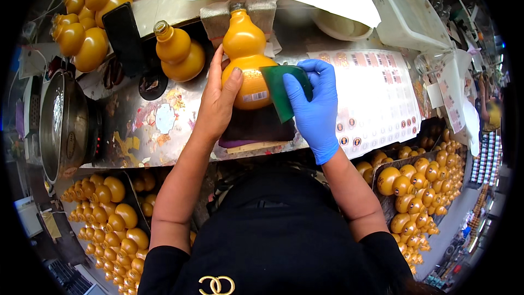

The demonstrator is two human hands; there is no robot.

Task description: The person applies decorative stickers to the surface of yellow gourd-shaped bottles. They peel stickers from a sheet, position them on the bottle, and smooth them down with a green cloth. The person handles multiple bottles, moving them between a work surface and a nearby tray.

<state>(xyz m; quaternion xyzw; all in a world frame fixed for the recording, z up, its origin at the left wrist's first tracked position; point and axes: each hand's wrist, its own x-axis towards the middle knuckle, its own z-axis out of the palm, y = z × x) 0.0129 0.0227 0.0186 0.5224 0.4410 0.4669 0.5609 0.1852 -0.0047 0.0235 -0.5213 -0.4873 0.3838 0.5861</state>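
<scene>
A glossy amber gourd-shaped bottle (244,38) lies on its side, its neck pointing away from me on a grey cloth rest (215,17). My bare left hand (219,94) grips its lower bulb from the left, thumb on top. My right hand (315,101), in a blue glove, pinches a thin, bendy dark-green sheet (278,92) whose edge meets the bulb's right side. A pale printed label with a barcode (255,96) shows on the bulb. Under the near end of the bottle is a dark pad (256,128).
Another amber bottle (182,55) stands to the left, beside a black phone-like slab on a stand (121,27). A metal pan (65,123) sits far left. Printed label sheets (376,90) cover the right side. Several bottles fill racks below (117,218) on both sides.
</scene>
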